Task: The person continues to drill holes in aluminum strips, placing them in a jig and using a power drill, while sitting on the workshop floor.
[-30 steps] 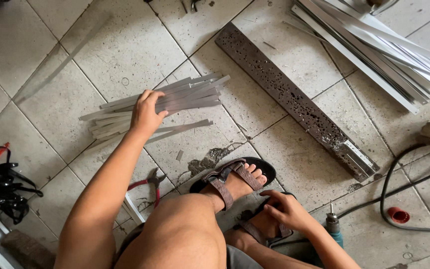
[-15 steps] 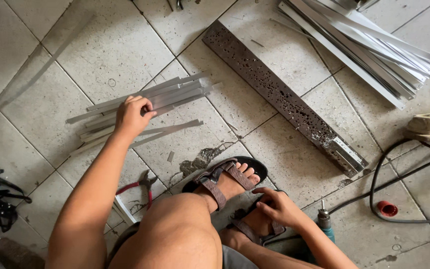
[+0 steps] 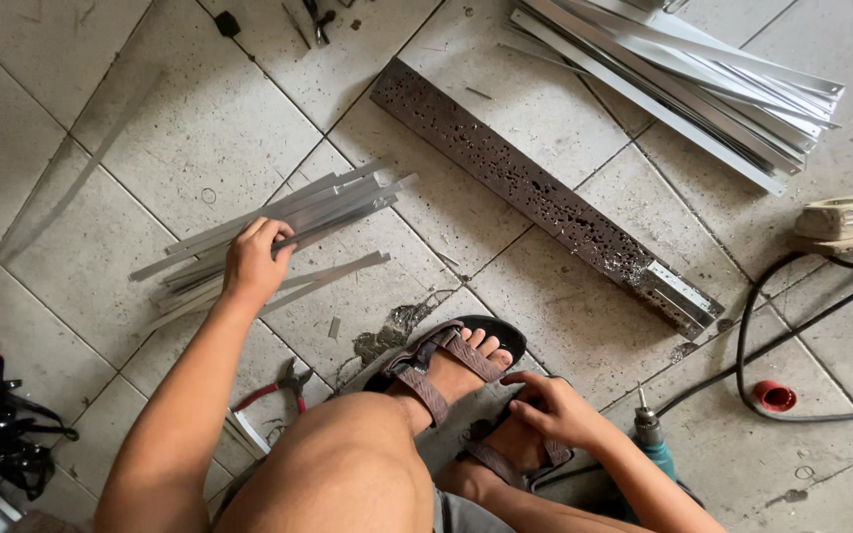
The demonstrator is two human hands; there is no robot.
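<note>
My left hand (image 3: 252,260) reaches out over a loose pile of short grey metal strips (image 3: 318,202) on the tiled floor, fingers curled around one or two of them. My right hand (image 3: 557,407) rests low by my sandalled feet (image 3: 446,367), fingers bent near a sandal strap; whether it holds anything is hidden. A power drill (image 3: 650,439) stands just right of that hand.
A long pitted dark metal bar (image 3: 535,195) lies diagonally ahead. A bundle of long light metal strips (image 3: 683,84) is at the top right. Red-handled pliers (image 3: 278,387) lie near my knee. Black cable (image 3: 772,336), a power strip (image 3: 846,219) and a red cap (image 3: 773,396) sit at right.
My left hand has shifted slightly along the strip pile and tightened its fingers on the strips. My right hand stays by the sandals. The camera view has drifted a little.
</note>
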